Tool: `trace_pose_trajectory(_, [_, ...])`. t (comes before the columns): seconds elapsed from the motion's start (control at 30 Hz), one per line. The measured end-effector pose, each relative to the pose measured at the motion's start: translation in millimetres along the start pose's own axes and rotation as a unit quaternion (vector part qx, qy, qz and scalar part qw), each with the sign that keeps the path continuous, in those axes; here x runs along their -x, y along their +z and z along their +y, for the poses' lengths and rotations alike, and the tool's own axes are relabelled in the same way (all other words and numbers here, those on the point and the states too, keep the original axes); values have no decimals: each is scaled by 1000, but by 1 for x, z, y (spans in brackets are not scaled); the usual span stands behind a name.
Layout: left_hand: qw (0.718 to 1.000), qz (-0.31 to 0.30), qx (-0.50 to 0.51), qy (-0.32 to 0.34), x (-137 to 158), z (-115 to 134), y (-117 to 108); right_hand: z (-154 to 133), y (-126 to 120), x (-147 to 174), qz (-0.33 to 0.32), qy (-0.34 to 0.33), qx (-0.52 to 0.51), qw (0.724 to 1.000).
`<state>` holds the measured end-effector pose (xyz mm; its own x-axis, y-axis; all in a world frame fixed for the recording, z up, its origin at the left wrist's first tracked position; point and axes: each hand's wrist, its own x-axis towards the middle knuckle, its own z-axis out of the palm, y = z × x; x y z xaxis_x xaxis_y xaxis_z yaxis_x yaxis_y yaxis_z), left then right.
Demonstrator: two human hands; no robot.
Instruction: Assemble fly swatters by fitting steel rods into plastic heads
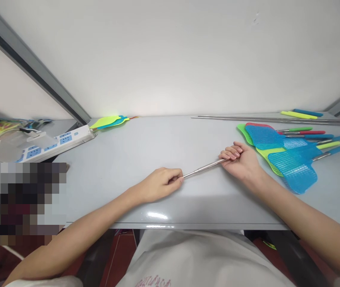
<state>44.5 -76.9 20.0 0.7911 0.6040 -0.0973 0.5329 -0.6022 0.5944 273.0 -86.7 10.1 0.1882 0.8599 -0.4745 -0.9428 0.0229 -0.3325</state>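
Note:
Between my two hands runs a thin telescopic metal rod [203, 168], held slanting above the grey table. My left hand [165, 182] pinches its thinner, lower end. Curled fingers of my right hand [236, 159] grip the thicker end, palm turned up; the rod's far tip is hidden in that hand. Just beyond my right wrist lies a pile of fly swatters [292, 169] with blue, green, yellow and red mesh heads. Their metal shafts and coloured handles [334, 139] point right.
Long metal rods [265, 119] lie along the wall at the back right, near loose yellow and blue handles [299, 114]. Yellow and blue leaf-shaped pieces [110, 121] rest at the back left, beside a white power strip [65, 140]. The table's front edge [187, 226] is close to my body.

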Motion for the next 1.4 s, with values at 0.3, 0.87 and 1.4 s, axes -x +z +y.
trace_pose_trajectory(0.3, [1000, -6, 1, 1, 1, -1, 1, 0, -1, 0, 6, 10, 3, 1000])
trace_pose_trajectory(0.87, [1000, -9, 6, -7, 1, 1, -1, 1, 0, -1, 2, 11, 25, 1000])
trace_pose_trajectory(1.4, [1000, -15, 0, -6, 1, 1, -1, 1, 0, -2, 4, 21, 32, 999])
